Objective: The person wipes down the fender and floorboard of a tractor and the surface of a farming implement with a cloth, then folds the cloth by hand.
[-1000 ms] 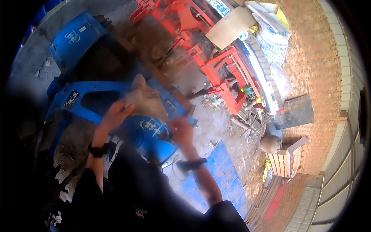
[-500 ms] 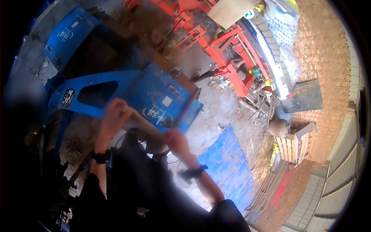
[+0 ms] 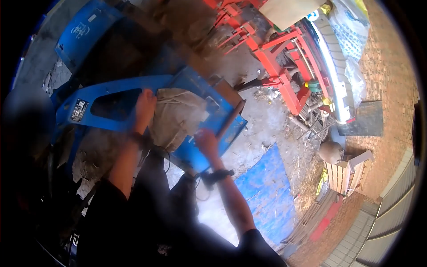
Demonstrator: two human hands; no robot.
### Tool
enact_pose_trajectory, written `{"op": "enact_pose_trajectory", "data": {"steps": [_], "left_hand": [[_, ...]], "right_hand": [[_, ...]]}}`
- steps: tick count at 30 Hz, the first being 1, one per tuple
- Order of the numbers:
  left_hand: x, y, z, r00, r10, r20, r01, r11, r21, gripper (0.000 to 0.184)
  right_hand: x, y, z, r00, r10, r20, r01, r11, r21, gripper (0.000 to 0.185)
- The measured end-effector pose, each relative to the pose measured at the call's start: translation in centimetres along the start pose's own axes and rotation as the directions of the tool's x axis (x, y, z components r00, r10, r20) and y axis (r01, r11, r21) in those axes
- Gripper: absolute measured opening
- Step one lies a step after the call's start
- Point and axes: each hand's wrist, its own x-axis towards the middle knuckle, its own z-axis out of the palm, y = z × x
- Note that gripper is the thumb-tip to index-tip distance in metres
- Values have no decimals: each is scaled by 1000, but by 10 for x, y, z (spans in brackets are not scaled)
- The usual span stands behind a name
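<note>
A tan cloth (image 3: 175,116) is spread over the blue metal panel (image 3: 195,84) of a machine, hiding the panel's white lettering. At the cloth's upper left corner, my left hand (image 3: 145,107) is closed on its edge. My right hand (image 3: 207,143) is at the lower right edge of the cloth, fingers curled and somewhat blurred, so its hold on the edge is unclear. Left of the cloth, a blue frame (image 3: 102,84) with a label plate (image 3: 79,110) has a large opening. Dark bands are around both wrists.
Red metal frames (image 3: 280,75) stand at the upper right beside a white sack (image 3: 349,31). A blue sheet (image 3: 269,191) lies on the floor to the right, near a wooden crate (image 3: 347,173). Another blue panel (image 3: 84,33) is at the upper left.
The cloth, bunched and held low near my body half a second ago, now lies spread higher on the blue panel. Both hands have moved up and forward. The view has shifted slightly.
</note>
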Motion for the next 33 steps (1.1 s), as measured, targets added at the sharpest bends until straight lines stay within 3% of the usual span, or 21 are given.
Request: {"op": "enact_pose_trajectory", "data": {"steps": [1,2,3,5,9,10,12,13,14,17,19,22,27,30,32,33], "left_hand": [[-17,-14,5,992,69,104,-71,997,14,31],[-35,-28,11,969,134,209,-142,990,20,35],[-52,-41,20,969,119,217,-128,991,29,35],[-82,-65,37,934,63,351,-137,972,190,42],[-109,-71,54,909,169,382,-243,958,153,48],[-103,-59,56,896,118,428,-226,951,210,53],[-88,-47,71,870,69,488,-220,940,260,58],[-80,-47,79,877,185,443,-317,916,246,63],[-71,-48,86,869,300,394,-411,880,237,69],[-36,-47,117,857,311,410,-437,861,260,73],[-26,-62,137,846,342,408,-479,825,301,73],[-22,-76,150,837,372,401,-520,769,372,74],[-22,-76,153,847,360,390,-512,750,419,75],[-26,-77,153,848,352,395,-507,753,419,73],[-26,-77,154,849,333,409,-502,751,430,70],[-26,-78,153,848,334,412,-504,748,431,70]], "right_hand": [[-12,-10,5,1000,7,14,-7,1000,4,27],[-23,-27,5,980,184,81,-191,978,88,28],[-33,-37,9,924,348,161,-372,915,157,29],[-53,-33,29,887,399,230,-443,878,183,30],[-52,-25,48,786,505,357,-597,770,224,34],[-43,-17,55,783,511,356,-602,766,225,34],[-27,4,69,916,386,111,-397,912,104,38],[-6,4,66,936,351,22,-351,936,36,41],[12,8,65,930,366,25,-367,929,38,41],[72,25,74,911,407,-66,-402,913,71,47],[104,30,85,908,369,-199,-390,917,-79,57],[130,47,122,924,298,-241,-324,943,-77,65],[135,41,154,910,292,-295,-363,905,-224,63],[136,39,154,913,322,-251,-385,884,-266,61],[143,41,150,975,219,-41,-219,910,-352,62],[148,40,150,974,222,-42,-222,911,-348,62]]}}
